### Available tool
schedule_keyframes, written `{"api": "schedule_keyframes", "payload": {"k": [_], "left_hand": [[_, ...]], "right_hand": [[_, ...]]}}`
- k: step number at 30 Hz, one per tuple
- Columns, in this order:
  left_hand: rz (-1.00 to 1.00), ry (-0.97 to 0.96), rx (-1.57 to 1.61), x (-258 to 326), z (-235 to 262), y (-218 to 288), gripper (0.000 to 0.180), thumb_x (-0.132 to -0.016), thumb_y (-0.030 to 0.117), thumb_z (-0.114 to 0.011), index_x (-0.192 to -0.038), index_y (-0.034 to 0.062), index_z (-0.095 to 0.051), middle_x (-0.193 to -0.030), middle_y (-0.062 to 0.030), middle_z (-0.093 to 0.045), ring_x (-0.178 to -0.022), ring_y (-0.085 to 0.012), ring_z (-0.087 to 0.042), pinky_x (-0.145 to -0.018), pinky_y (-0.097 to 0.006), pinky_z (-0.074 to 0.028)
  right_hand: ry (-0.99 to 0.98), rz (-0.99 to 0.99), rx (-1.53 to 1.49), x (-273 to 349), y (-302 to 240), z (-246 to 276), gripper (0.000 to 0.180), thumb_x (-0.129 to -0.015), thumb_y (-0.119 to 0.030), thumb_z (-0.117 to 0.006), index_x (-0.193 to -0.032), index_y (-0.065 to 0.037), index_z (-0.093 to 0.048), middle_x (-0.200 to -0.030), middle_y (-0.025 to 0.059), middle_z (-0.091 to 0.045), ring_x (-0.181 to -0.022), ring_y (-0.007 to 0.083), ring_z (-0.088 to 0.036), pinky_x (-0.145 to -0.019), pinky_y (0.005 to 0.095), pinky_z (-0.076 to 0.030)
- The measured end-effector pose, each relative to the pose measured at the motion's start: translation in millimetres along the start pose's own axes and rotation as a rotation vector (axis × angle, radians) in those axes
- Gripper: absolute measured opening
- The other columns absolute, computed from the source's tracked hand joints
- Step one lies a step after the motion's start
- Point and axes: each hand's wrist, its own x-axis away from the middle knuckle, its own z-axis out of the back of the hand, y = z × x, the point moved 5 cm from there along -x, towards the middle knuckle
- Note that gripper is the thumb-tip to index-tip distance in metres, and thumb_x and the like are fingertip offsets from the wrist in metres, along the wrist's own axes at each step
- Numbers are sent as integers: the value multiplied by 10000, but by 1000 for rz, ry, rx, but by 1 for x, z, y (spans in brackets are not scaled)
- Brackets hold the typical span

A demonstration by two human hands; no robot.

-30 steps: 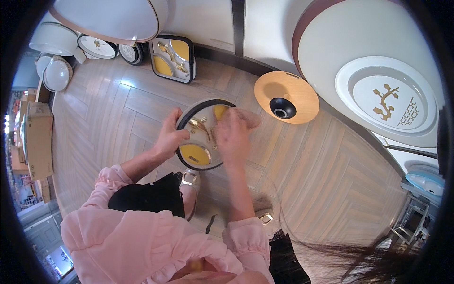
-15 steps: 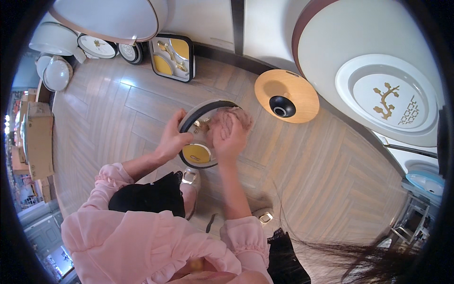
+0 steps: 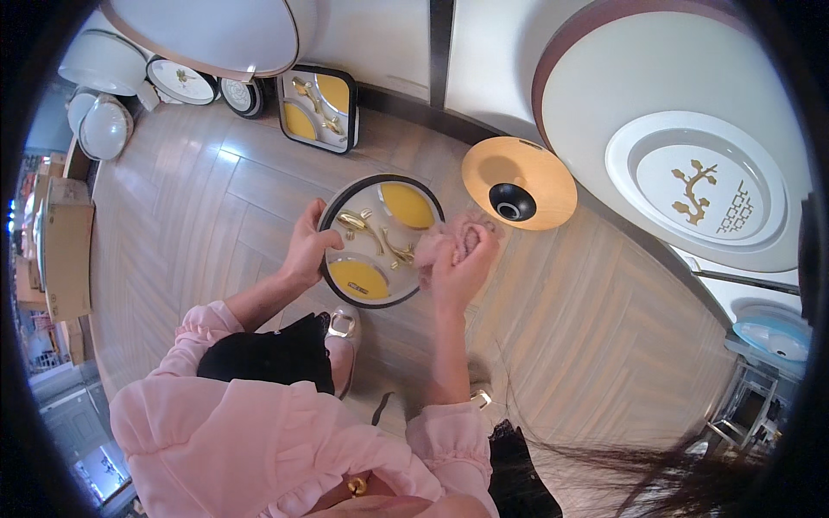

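Note:
A round ceiling lamp (image 3: 380, 246) with a black rim is held up in front of me over the floor. Two yellow panels and gold animal-shaped ornaments decorate its pale face. At its left edge, my left hand (image 3: 306, 250) grips the rim, thumb on the face side and the other fingers partly hidden behind. A crumpled pink cloth (image 3: 442, 243) is bunched in my right hand (image 3: 467, 272), whose fingers are closed round it. The cloth lies at the lamp's right edge, covering a bit of the rim there.
Against the far wall leans a square lamp (image 3: 319, 110) of similar pattern. An orange disc lamp (image 3: 540, 190) with a black centre stands right of it. A large pale round lamp (image 3: 596, 95) rises at far right. Cardboard boxes (image 3: 69, 250) stack at the left; my shoe (image 3: 343, 325) is below.
My right hand and the cloth have moved right, from the middle of the lamp's face to its edge. The lamp now faces me more squarely, and its upper yellow panel shows.

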Motion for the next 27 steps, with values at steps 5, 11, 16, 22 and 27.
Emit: {"api": "schedule_keyframes", "payload": {"k": [5,11,16,22,27], "left_hand": [[-51,-83,-67,1,-11,-1,280,-545,-68,-485,-790,53,-424,-723,-24,-442,-624,-107,-426,-533,-217,-347],[-127,-95,-83,-4,-2,13,281,-537,-69,-485,-781,56,-423,-717,-6,-423,-655,-98,-414,-549,-208,-334],[-174,10,-3,-13,5,29,345,-500,-74,-452,-817,54,-408,-756,-18,-433,-676,-140,-456,-602,-211,-384],[-139,21,4,-12,15,30,347,-498,-79,-451,-815,57,-409,-744,-24,-432,-669,-141,-461,-589,-215,-395],[-149,-41,-3,-5,2,32,317,-513,-83,-470,-792,56,-409,-720,-13,-427,-650,-120,-434,-566,-215,-368]], "right_hand": [[-381,337,61,22,-66,-46,458,-697,-131,-627,-1141,-103,-515,-1048,89,-508,-1009,292,-491,-788,401,-434],[-365,230,231,23,-70,-44,479,-625,-128,-670,-1096,-136,-585,-990,79,-522,-968,313,-500,-815,405,-435],[-377,226,328,28,-56,-33,350,-618,-136,-658,-966,-98,-644,-929,110,-558,-949,322,-514,-830,395,-444],[-532,-569,-437,22,-5,-21,404,-728,-177,-576,-1111,-50,-574,-1058,166,-584,-1075,314,-511,-903,391,-404],[-204,165,-323,5,-39,-20,476,-765,-149,-542,-1231,-62,-500,-1058,204,-530,-992,329,-527,-849,373,-438]]}}
